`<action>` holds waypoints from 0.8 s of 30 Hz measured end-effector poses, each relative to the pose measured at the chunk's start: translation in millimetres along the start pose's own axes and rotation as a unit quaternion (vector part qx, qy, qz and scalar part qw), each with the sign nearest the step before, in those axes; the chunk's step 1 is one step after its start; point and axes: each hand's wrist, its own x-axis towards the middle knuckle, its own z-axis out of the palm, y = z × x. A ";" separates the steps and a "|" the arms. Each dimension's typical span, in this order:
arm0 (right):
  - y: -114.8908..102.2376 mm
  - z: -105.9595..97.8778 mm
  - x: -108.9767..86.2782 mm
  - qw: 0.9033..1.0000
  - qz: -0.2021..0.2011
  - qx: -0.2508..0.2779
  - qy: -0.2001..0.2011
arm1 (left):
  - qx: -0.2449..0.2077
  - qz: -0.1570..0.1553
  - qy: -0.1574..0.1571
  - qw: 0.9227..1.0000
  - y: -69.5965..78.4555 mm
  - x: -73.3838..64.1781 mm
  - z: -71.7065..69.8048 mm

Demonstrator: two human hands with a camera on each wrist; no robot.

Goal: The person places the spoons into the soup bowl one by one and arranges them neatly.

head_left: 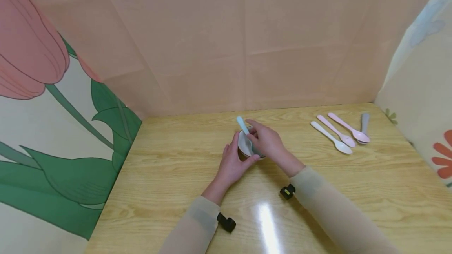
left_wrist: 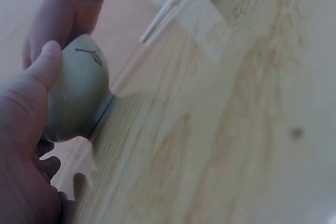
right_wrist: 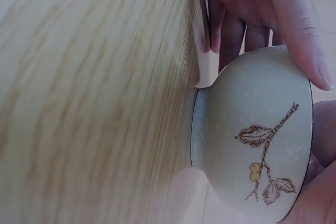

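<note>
A small pale bowl (head_left: 244, 144) stands upright on the wooden table, and a brown twig-and-leaf design (right_wrist: 265, 145) decorates its outside. My left hand (head_left: 233, 164) holds the bowl from the near left, thumb at the rim and fingers round the far side. Inside the bowl leans a light blue spoon (head_left: 242, 124), its handle sticking up over the far rim. My right hand (head_left: 269, 141) reaches over the bowl's right side and pinches the spoon's handle. In the wrist views the spoon is hidden.
To the right on the table lie a white spoon (head_left: 332, 138), two pink spoons (head_left: 347, 127) and a grey-handled spoon (head_left: 365, 122), partly covered by a pink one. A peach backdrop (head_left: 243, 50) closes off the far edge, with printed panels at both sides.
</note>
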 end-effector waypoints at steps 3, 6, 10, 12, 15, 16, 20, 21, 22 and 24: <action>1.0 -0.3 -0.4 1.000 0.005 0.018 0.008 | 0.000 0.000 0.001 1.000 -0.7 0.1 0.5; 2.4 -1.4 -1.2 0.999 0.011 0.039 0.018 | 0.001 -0.004 0.001 1.000 -0.9 -0.1 1.0; 2.8 -4.8 -4.9 0.997 0.009 0.063 0.036 | 0.001 -0.011 0.001 1.000 -0.6 -0.5 1.7; 2.8 -7.6 -7.8 0.996 0.009 0.072 0.047 | -0.001 -0.014 0.003 1.000 0.1 -0.5 1.8; 3.4 -12.9 -12.0 0.994 0.004 0.081 0.067 | -0.004 -0.016 0.006 1.000 0.8 -0.4 1.7; 4.0 -14.8 -13.4 0.994 0.002 0.082 0.073 | -0.006 -0.018 0.006 1.000 1.0 -0.4 1.6; 7.2 -23.5 -19.5 0.992 -0.002 0.085 0.092 | -0.011 -0.019 0.008 1.000 0.9 0.1 1.4; 8.2 -25.7 -21.2 0.992 -0.002 0.085 0.096 | -0.012 -0.020 0.008 1.000 1.0 0.1 1.5; 9.0 -28.0 -22.9 0.991 -0.002 0.085 0.100 | -0.012 -0.019 0.009 1.000 1.0 0.3 1.4; 11.0 -32.0 -25.8 0.991 -0.002 0.086 0.106 | -0.012 -0.019 0.009 1.000 1.1 0.8 1.6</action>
